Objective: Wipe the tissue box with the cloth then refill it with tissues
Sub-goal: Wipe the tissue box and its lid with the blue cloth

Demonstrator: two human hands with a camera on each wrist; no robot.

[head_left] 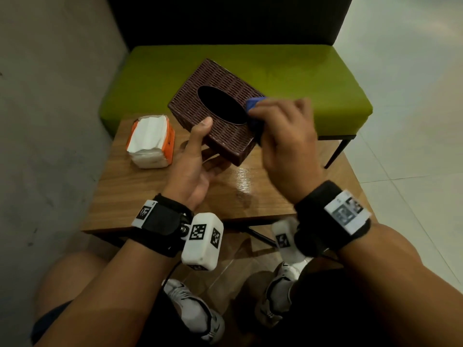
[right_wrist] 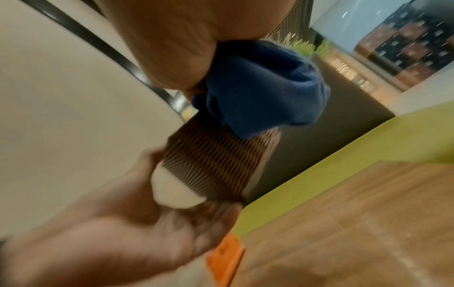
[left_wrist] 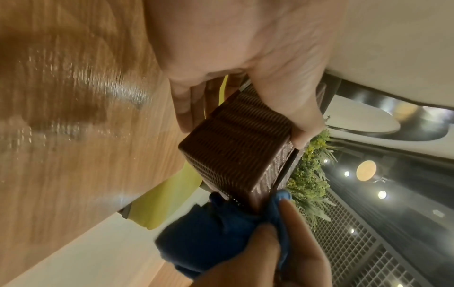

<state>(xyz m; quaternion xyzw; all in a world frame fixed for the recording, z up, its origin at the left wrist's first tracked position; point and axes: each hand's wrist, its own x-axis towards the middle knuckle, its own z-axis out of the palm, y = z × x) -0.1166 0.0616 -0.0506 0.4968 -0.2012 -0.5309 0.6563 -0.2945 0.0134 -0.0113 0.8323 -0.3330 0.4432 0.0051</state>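
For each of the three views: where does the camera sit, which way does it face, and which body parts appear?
Head: worn on the head, looking down at the table; both forearms, knees and shoes show.
Left wrist: faces along the left hand gripping the tissue box.
Right wrist: faces along the right hand holding the blue cloth.
Shared: box and cloth appear in both wrist views.

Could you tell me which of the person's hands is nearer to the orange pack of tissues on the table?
Left. The left hand grips the tissue box just beside the tissue pack; the right hand wipes beyond the box.
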